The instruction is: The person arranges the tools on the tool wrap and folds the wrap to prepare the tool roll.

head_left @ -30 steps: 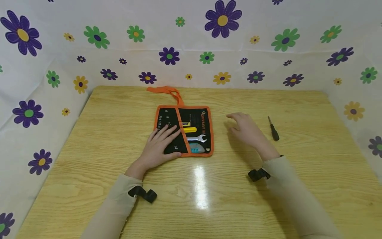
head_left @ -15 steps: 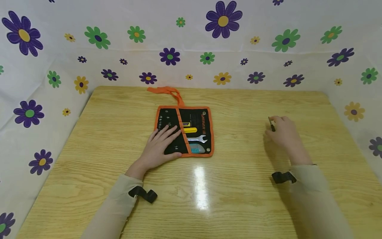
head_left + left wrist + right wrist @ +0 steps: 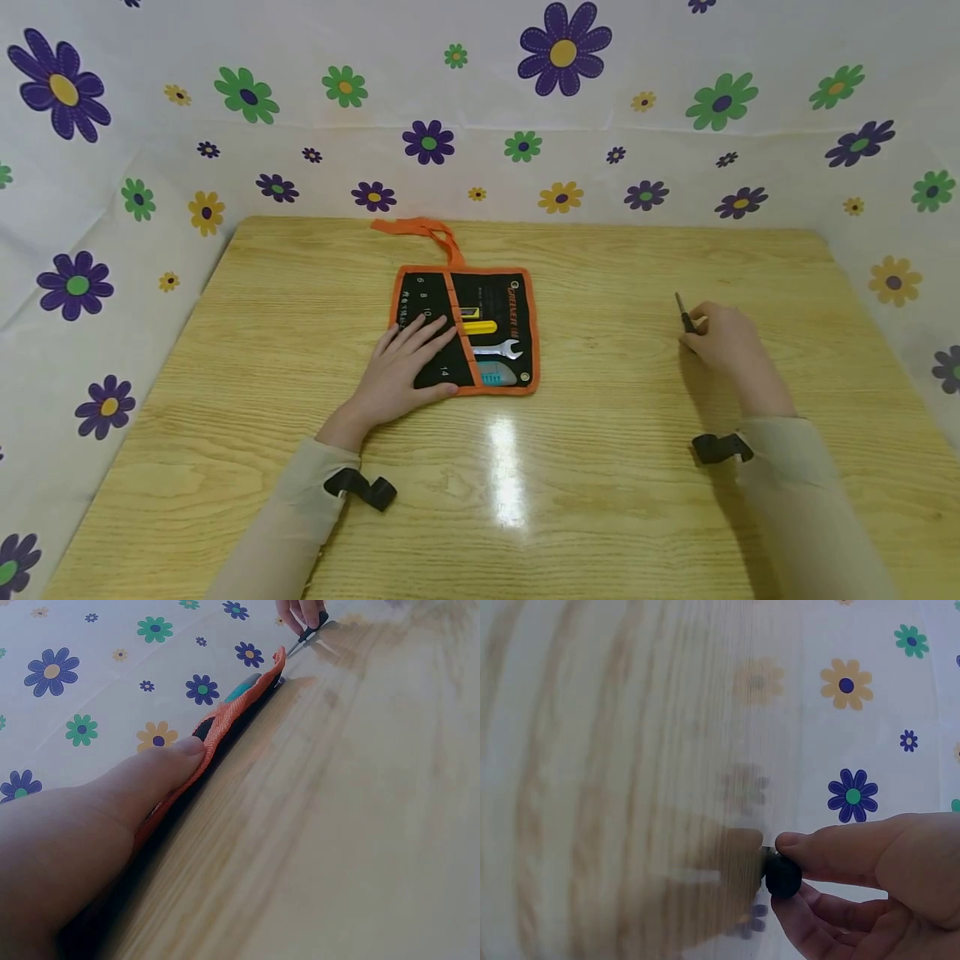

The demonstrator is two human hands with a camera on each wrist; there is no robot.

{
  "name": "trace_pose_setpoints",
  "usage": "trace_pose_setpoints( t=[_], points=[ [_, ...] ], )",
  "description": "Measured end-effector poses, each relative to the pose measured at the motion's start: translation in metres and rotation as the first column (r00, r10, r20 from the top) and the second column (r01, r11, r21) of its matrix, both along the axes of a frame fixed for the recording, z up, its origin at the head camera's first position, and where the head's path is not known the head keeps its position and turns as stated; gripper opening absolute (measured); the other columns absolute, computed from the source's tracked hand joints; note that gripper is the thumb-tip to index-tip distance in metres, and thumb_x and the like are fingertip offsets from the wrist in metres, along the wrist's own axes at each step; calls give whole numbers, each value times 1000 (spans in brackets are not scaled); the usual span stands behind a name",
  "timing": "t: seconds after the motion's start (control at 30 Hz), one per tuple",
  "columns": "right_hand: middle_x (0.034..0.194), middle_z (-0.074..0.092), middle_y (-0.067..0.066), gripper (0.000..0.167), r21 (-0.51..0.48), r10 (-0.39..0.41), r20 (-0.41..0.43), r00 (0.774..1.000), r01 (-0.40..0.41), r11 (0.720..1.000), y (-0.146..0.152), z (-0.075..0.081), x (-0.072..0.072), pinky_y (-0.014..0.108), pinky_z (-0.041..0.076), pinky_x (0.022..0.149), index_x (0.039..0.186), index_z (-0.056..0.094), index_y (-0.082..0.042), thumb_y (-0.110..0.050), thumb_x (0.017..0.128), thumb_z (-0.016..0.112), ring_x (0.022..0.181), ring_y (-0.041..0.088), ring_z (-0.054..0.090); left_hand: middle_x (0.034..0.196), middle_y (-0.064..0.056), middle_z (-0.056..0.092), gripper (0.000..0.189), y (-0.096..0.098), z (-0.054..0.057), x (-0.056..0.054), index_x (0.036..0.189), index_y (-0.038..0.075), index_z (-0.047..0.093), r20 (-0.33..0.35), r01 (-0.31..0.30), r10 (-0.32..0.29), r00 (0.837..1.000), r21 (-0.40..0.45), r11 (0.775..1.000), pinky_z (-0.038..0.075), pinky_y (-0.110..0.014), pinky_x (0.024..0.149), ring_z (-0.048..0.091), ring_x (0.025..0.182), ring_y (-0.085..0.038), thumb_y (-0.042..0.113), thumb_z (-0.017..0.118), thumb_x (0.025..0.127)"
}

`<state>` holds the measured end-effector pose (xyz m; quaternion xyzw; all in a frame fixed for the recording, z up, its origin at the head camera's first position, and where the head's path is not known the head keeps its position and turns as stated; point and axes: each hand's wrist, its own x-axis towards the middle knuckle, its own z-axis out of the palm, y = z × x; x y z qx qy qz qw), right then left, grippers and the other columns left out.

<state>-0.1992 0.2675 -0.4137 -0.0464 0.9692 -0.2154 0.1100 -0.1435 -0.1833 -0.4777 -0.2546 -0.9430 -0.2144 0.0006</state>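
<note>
A black tool pouch [image 3: 498,292] with orange trim lies unrolled on the table. My left hand [image 3: 401,358] rests spread over its numbered pocket side, the thumb along the near orange edge. From the pockets stick out a yellow-handled tool [image 3: 480,327], an open-end wrench [image 3: 498,350] and a teal-and-grey tool [image 3: 497,373]. Off to the right, my right hand [image 3: 723,337] pinches a small black-handled screwdriver [image 3: 685,315] between thumb and fingers, its metal shaft pointing toward the back. In the right wrist view the rounded black handle end [image 3: 784,876] shows between thumb and fingers.
An orange tie strap [image 3: 420,227] trails from the pouch toward the back edge of the wooden table [image 3: 585,467]. Behind and at both sides hangs a white cloth [image 3: 480,100] printed with flowers.
My right hand has moved right from beside the pouch to the screwdriver and taken hold of it; the shaft now shows more. My left hand has stayed on the pouch.
</note>
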Motion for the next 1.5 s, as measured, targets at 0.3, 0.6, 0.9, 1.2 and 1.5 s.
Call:
trace_pose_setpoints(
  t=[0.3,0.6,0.9,1.2,1.5],
  points=[
    [106,58,38,40,16,-12,5,1000,12,1000,-3,1,0,55,47,77,120,46,17,-7,92,61,94,49,57,159,5,16,81,0,-1,0,153,29,23,-1,-4,4,1000,0,1000,1,-53,113,5,145,-22,67,51,87],
    [103,60,35,38,-9,-25,-25,999,25,1000,-9,1,2,52,48,73,118,49,16,-7,91,61,90,46,59,159,4,16,82,0,0,1,153,28,24,-1,0,0,1000,-2,1000,2,-54,113,6,145,-23,67,51,87],
    [97,63,33,29,-57,-7,-172,985,-3,998,-39,5,-2,52,49,71,113,57,13,-4,90,61,86,43,61,158,3,17,82,0,1,1,153,28,25,-2,1,-1,1000,6,1000,2,-54,112,6,145,-23,66,52,86],
    [97,61,31,29,-52,53,-229,972,-67,996,-75,6,-10,51,49,74,114,59,12,-1,89,63,90,42,59,158,4,17,81,0,0,1,153,27,26,-3,1,-1,1000,5,1000,2,-54,112,6,145,-23,65,52,87],
    [98,60,29,26,-52,103,-285,953,-122,991,-103,7,-16,49,49,76,112,61,10,2,87,62,91,40,56,159,4,16,81,-1,0,0,153,28,24,-4,3,-3,1000,-1,1000,1,-53,113,6,145,-22,66,51,87]
  ],
)
